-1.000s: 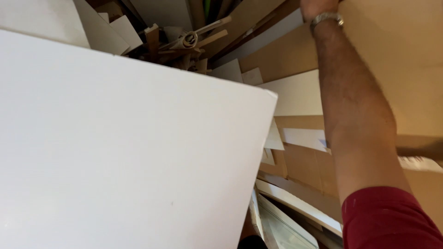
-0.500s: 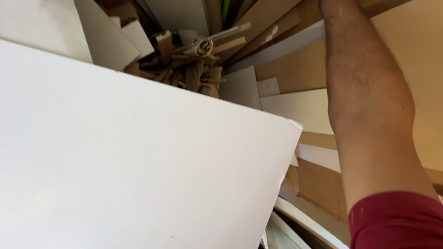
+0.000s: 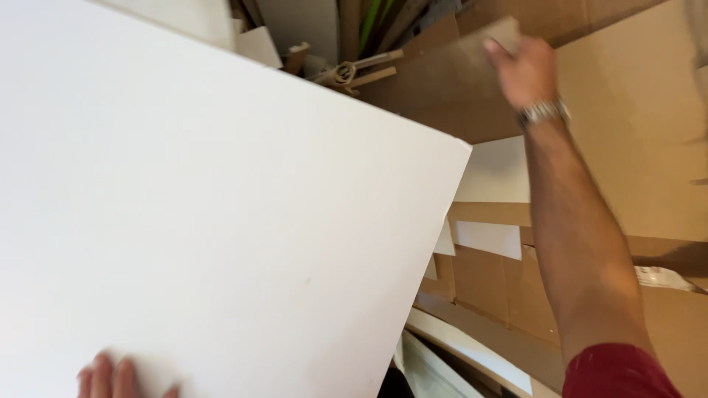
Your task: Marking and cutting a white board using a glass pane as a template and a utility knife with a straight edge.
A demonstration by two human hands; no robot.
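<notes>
**Steadying the Panel While Pulling Brown Board**

We rested left hand (image 3: 122,377) fingers flat on the large white panel (image 3: 221,221), filling the left view. Right hand (image 3: 525,72) fingers curled around the brown board's (image 3: 442,88) edge; grip it firmly and lift slowly.

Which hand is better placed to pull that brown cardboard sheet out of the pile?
The right hand: it is already up at the edge of the brown cardboard sheet. The left hand is busy at the bottom edge of the big white board.
</notes>
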